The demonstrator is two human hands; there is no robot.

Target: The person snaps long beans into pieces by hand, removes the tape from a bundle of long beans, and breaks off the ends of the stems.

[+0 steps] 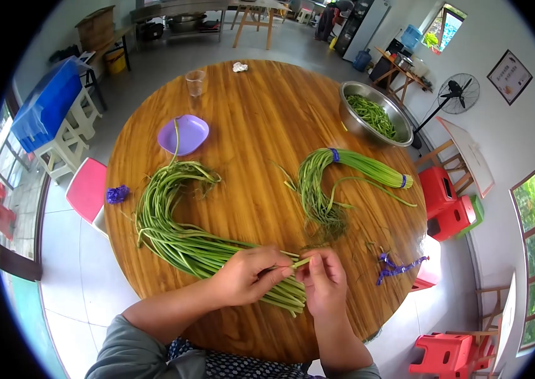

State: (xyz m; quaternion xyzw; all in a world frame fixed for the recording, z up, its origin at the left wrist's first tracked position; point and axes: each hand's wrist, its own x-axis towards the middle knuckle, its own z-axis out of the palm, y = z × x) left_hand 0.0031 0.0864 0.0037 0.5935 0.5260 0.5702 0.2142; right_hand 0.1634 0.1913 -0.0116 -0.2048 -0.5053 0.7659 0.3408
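Observation:
My left hand (251,276) is closed, thumb and fingers pinching a green stalk (301,262) above the near part of the table. The same stalk's right end is pinched in my right hand (324,282). Under and beside my left hand lies a loose, curved bundle of long green stalks (198,247), its cut ends pointing right. A second bundle (368,165), tied with blue-purple bands, curves on the table's right side, its thin tips toward the middle.
On the round wooden table (248,120) are a purple dish (190,134), a clear cup (196,83), crumpled white paper (239,67) and a purple clump (117,194). A metal bowl (351,117) of green pieces stands back right; purple ties (400,268) lie at right.

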